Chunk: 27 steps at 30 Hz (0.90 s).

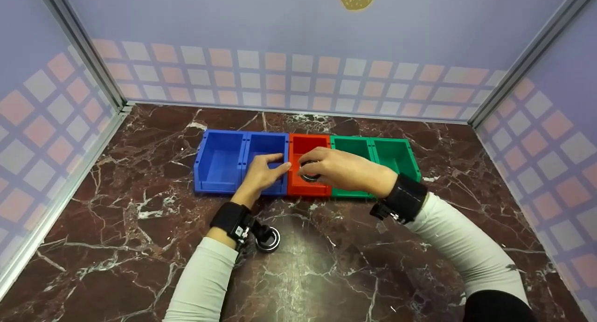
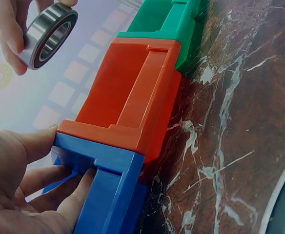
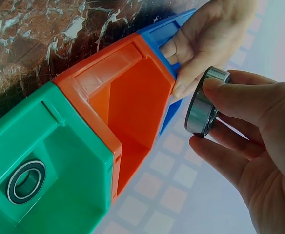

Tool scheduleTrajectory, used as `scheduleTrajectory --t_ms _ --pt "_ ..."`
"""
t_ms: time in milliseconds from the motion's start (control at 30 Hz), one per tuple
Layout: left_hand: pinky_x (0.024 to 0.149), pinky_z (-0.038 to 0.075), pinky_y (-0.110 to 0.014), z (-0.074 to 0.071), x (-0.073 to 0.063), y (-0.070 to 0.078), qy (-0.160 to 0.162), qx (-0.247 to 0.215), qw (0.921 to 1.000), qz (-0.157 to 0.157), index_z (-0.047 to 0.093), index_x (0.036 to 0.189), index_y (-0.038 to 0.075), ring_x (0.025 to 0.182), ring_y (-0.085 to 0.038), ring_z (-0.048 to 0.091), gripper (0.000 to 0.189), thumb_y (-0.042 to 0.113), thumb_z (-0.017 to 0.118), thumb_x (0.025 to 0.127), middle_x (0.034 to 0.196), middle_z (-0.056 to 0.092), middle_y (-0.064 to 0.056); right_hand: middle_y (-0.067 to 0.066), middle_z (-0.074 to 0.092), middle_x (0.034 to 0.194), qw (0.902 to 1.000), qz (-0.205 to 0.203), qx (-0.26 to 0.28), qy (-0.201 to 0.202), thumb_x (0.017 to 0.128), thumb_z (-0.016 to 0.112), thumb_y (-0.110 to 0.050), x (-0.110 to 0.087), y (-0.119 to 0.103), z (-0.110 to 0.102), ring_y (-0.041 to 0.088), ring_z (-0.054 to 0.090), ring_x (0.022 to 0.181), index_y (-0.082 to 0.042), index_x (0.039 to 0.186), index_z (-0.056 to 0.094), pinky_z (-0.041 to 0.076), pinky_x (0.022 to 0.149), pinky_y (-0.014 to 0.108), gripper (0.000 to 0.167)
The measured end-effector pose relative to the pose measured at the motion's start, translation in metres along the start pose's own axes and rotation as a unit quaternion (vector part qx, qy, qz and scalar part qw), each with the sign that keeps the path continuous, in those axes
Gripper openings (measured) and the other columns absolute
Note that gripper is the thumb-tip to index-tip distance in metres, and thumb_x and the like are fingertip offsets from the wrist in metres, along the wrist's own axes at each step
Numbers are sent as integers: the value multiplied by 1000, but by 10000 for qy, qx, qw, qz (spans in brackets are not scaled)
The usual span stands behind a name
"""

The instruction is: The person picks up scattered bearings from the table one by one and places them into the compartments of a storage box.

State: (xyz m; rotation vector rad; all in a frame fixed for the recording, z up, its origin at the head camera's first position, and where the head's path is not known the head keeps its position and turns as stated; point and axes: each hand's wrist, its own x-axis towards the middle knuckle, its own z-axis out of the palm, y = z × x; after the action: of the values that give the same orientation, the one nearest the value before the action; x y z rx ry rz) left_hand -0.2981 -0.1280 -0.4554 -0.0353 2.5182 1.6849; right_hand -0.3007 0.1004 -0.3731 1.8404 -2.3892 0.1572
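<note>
My right hand pinches a ball bearing between thumb and fingers, above the red bin. The bearing is a shiny steel ring with a dark seal, tilted on edge in the left wrist view. My left hand grips the blue bin beside the red one. Its thumb rests at the rim where blue meets red, and its fingers reach down inside the blue bin. Another bearing lies in the green bin next to the red one.
The row of joined bins continues with a second blue bin at the left and another green bin at the right. A bearing lies on the dark marbled table beside my left wrist. Panel walls enclose the table.
</note>
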Motion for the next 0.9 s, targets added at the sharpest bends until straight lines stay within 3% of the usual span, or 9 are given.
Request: scheduleTrajectory --t_ms 367,900 --pt "120 34 -42 0 0 0 53 64 9999 68 53 141 2 143 -31 40 55 26 68 94 150 49 -18 11 63 132 9988 417 153 -184 93 66 -6 5 12 -1 26 58 124 -15 124 68 52 104 34 32" --pt "121 32 -43 0 1 -1 35 139 9999 71 52 141 2 144 -32 39 55 26 68 94 150 47 -18 15 63 130 9977 585 322 -120 90 65 5 9 29 2 29 60 122 -9 119 71 56 98 36 33"
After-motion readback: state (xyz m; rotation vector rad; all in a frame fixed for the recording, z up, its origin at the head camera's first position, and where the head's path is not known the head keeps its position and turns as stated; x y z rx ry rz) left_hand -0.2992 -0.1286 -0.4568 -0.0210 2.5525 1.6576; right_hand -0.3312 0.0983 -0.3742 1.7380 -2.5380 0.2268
